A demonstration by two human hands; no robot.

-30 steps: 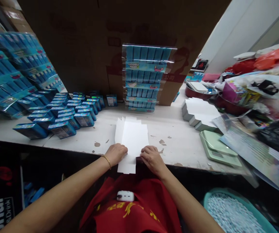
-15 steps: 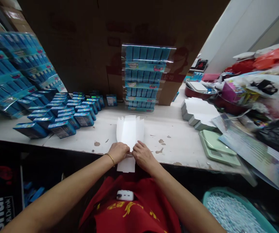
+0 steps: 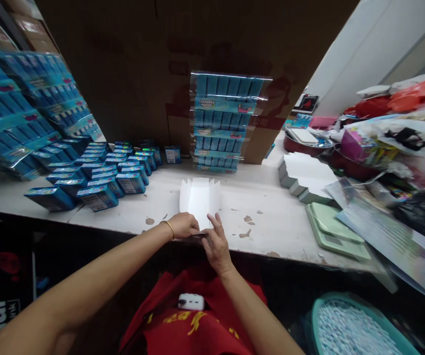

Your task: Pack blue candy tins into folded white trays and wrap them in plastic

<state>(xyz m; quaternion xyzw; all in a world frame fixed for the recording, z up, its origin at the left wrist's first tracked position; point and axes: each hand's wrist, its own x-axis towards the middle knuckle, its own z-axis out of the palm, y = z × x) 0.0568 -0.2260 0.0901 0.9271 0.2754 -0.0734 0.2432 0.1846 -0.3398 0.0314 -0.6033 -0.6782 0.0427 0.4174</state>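
A white cardboard piece (image 3: 199,197) with raised side flaps lies on the table in front of me. My left hand (image 3: 183,226), with a gold bangle at the wrist, has its fingers closed on the near end of the card. On the right of that same end, my right hand (image 3: 216,242) grips the edge between thumb and lower fingers, its upper fingers raised. The near flap is folded up and seen edge-on between both hands.
Rows of small blue boxes (image 3: 97,197) stand at the left. Behind the card is a stacked blue display pack (image 3: 220,123) against a large brown carton (image 3: 123,64). Right are stacked white cards (image 3: 306,172) and a green scale (image 3: 336,231); below, a teal basin (image 3: 314,320) of wrapped pieces.
The near flap, which hung down over the table edge, is now turned up. My right hand has rotated upright and lifted its upper fingers. The view has shifted slightly.
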